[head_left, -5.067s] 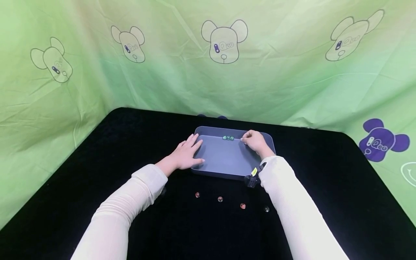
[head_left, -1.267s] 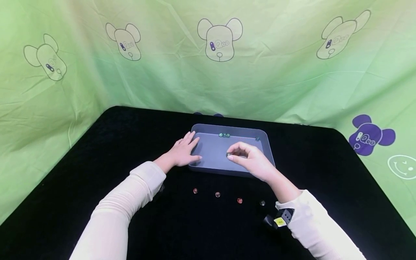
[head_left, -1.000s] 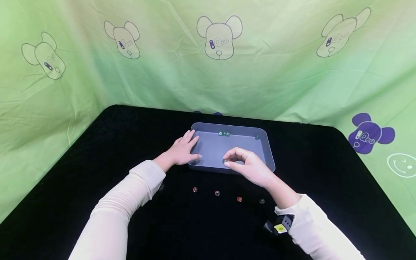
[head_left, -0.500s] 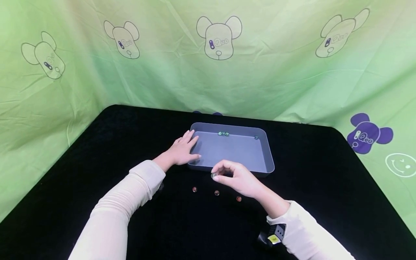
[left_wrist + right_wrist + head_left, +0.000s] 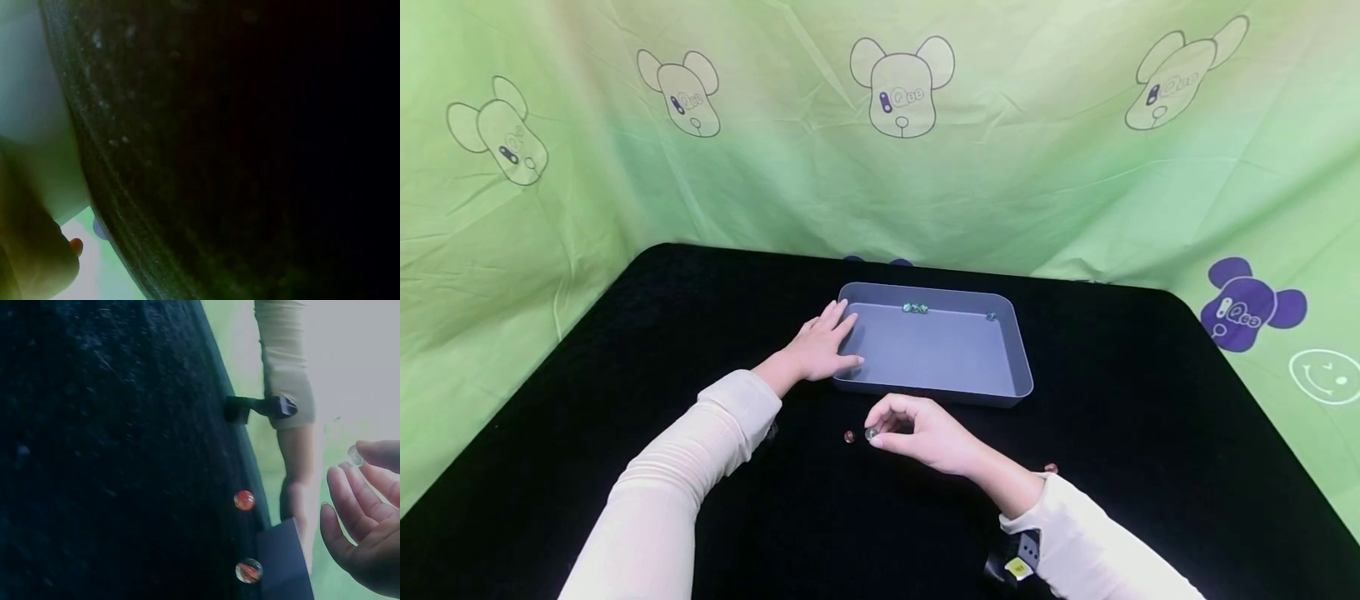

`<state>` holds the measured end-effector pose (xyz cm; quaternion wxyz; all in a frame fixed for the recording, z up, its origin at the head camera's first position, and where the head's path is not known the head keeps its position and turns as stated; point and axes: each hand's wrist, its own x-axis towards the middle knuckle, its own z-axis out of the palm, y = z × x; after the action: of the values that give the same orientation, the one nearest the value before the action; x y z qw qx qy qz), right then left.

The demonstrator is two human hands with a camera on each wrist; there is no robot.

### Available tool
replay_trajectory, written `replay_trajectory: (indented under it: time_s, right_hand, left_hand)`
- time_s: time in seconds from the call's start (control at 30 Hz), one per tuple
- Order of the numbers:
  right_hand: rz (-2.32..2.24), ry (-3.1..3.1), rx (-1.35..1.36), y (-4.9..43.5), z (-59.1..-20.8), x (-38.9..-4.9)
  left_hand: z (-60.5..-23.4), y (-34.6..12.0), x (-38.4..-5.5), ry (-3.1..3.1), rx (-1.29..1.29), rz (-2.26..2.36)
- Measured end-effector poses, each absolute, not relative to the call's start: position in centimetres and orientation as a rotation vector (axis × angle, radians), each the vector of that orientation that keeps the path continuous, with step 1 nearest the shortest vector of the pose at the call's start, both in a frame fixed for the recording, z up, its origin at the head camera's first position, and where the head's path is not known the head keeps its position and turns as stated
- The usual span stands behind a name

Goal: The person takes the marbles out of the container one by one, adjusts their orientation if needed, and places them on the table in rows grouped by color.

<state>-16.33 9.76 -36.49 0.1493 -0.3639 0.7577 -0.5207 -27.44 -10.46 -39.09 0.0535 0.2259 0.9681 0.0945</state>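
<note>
My right hand (image 5: 928, 435) pinches a clear glass marble (image 5: 871, 433) between thumb and fingertips, in front of the tray's near wall. In the right wrist view, the clear marble (image 5: 355, 456) shows at those fingertips. A red marble (image 5: 849, 437) lies on the black cloth just left of it. My left hand (image 5: 816, 346) rests with fingers spread on the left edge of a grey tray (image 5: 936, 358). Inside, three green marbles (image 5: 915, 308) touch in a row along the far wall, and a darker green marble (image 5: 991, 316) sits by the far right corner.
A reddish marble (image 5: 1051, 468) peeks out above the right sleeve. The right wrist view shows a red-orange marble (image 5: 244, 500) and a clear one with orange swirls (image 5: 249, 570) on the black cloth (image 5: 112, 456). A green printed curtain (image 5: 775, 167) closes in the table's back and sides.
After leaving the tray's far right, where a darker green marble now sits, my right hand has brought the clear marble over the near wall, down and left. A reddish marble now shows by the right sleeve.
</note>
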Motion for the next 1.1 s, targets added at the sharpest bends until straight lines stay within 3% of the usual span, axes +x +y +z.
replay_trajectory:
  time_s: [0.47,1.1]
  right_hand:
    - [-1.428,2.119,-1.208,8.6,-39.0,-15.4]
    - [-1.223,2.136,-1.102,7.4,-40.1,-14.8]
  left_hand:
    - [-39.1,-10.6,-27.4,2.940,0.693,0.295]
    - [-39.3,-10.6,-27.6,2.957,0.718,0.299]
